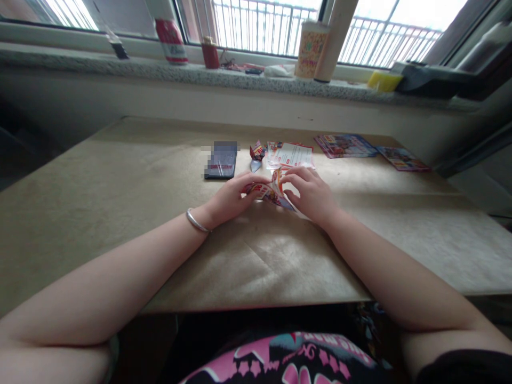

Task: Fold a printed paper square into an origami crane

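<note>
A folded piece of glossy printed paper (269, 191) in red, white and yellow lies at the middle of the board, pinched between both hands. My left hand (230, 198) holds its left end with the fingers, and a silver bangle (196, 220) circles that wrist. My right hand (310, 194) grips the right side, fingertips on the upper folds. Part of the paper is hidden behind my fingers. Just beyond the hands lie a small folded paper shape (256, 154) and a flat printed flyer (290, 156).
A dark phone (221, 160) lies on the beige board table (120, 213) left of the flyer. Two printed leaflets (346, 145) (402, 158) lie at the far right. A granite windowsill (200, 74) behind holds a red-and-white can (171, 41), a patterned cup (312, 49) and a yellow sponge (384, 81).
</note>
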